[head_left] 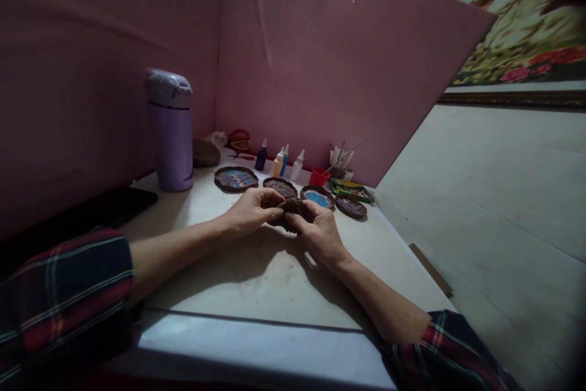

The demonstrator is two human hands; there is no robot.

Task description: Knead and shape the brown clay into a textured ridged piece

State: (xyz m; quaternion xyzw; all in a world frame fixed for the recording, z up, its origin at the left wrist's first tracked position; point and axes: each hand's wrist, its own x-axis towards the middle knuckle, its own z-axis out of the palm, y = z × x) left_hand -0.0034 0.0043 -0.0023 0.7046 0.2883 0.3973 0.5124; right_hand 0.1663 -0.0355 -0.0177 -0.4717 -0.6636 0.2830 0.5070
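Between my two hands is a dark brown, rough-edged lump that looks like clay (293, 207), raised just above the white table. My left hand (254, 211) pinches its left side between thumb and fingers. On the other side, my right hand (320, 229) grips it with the thumb in front and the fingers behind. Part of the piece is covered by my fingers. Right behind it lies a round brown dish with a speckled surface (280, 186). A brown-rimmed dish with blue inside (318, 197) sits just beyond my right hand.
Further dishes (236, 179) (351, 205) flank these. Small squeeze bottles (277, 163), a red cup (319, 176), brushes (341, 158), a colourful packet (352, 190) and red-handled scissors (238, 139) stand or lie at the back. A purple flask (170, 135) stands left, near a black flat object (114, 208). Pink panels (320, 74) enclose the table.
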